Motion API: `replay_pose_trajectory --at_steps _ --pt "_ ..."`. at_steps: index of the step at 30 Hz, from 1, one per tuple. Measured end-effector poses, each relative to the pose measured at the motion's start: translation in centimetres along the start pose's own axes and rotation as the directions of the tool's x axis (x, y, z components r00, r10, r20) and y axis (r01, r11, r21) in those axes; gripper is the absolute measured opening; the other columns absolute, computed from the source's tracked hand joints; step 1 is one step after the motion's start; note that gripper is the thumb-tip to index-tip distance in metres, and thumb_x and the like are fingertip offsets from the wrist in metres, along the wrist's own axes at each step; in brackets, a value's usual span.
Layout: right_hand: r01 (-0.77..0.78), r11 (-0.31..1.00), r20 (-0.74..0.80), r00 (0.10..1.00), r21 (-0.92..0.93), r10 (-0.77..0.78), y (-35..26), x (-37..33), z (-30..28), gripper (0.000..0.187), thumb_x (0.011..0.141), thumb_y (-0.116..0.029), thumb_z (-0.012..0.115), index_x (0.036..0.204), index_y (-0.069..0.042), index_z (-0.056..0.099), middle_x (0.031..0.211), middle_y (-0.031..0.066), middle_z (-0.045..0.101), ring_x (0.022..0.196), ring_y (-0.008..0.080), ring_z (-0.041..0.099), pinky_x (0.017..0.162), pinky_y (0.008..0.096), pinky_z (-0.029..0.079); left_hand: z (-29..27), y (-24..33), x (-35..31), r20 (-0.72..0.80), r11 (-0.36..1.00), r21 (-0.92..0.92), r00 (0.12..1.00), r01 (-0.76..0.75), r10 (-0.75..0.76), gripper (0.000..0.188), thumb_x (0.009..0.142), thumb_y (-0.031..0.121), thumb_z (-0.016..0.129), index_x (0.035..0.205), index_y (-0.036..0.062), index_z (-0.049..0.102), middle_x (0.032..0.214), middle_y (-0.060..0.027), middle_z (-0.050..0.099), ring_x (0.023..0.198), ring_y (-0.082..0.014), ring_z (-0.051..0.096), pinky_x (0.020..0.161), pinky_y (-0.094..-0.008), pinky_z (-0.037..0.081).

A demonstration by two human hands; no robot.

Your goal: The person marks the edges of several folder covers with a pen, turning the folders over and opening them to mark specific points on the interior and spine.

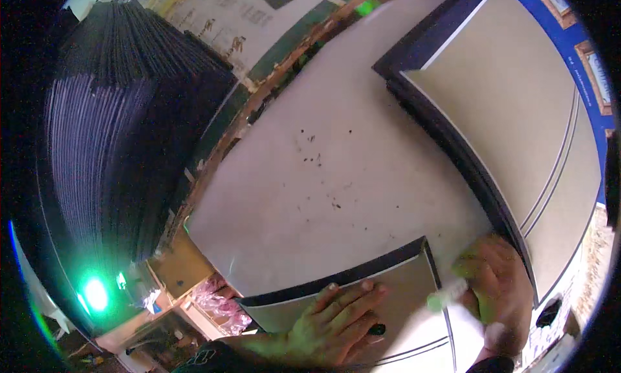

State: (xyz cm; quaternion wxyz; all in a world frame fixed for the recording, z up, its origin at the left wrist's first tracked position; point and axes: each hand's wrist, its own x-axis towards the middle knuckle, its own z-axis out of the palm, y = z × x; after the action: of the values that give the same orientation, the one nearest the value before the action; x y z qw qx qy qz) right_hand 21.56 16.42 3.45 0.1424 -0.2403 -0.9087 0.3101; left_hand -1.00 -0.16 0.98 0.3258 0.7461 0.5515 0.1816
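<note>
My left hand (339, 324) lies with its fingers stretched out on a beige board cover (414, 273) near the front edge of the table. Dark material is folded along the board's far and right edges, and double lines run across its near part. A small dark oval (376, 330) shows beside the left fingers; its kind is unclear. Over the right edge of the board, my right hand (499, 282) is closed on a short, pale, flat tool (447, 295), blurred and greenish in the light. Its tip is close to the folded edge.
A stack of beige covers (498, 95) with dark edges rises at the right. Tall piles of dark covers (123, 140) stand at the left. Dark specks dot the pale tabletop (278, 205). A bright green light (96, 294) and crumpled pink plastic (220, 305) are at lower left.
</note>
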Motion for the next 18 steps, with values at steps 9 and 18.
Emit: replay_pose_trajectory --at_steps 9,18 --pt "-0.502 0.807 0.119 0.822 -0.312 0.557 -2.8 -0.2 -0.4 0.051 0.076 -0.014 0.069 0.125 -0.008 0.054 0.095 0.0139 0.063 0.079 0.0349 0.062 0.067 0.0423 0.051 0.7 0.4 -0.1 -0.057 0.997 0.042 0.997 0.062 -0.059 0.033 0.074 0.037 0.075 0.096 0.0145 0.065 0.134 -0.0100 0.054 0.127 -0.0297 0.048 0.109 -0.0527 0.027" --pt "-0.505 0.804 0.215 0.862 0.313 0.458 -2.7 -2.3 -3.0 0.027 0.093 -0.006 0.049 0.120 -0.003 0.049 0.095 0.0183 0.063 0.079 0.0336 0.068 0.066 0.0376 0.055 -0.6 1.6 0.3 -0.053 0.989 0.135 0.997 0.054 -0.047 0.028 0.080 0.030 0.071 0.094 0.0084 0.060 0.137 -0.0126 0.048 0.128 -0.0286 0.047 0.102 -0.0543 0.033"
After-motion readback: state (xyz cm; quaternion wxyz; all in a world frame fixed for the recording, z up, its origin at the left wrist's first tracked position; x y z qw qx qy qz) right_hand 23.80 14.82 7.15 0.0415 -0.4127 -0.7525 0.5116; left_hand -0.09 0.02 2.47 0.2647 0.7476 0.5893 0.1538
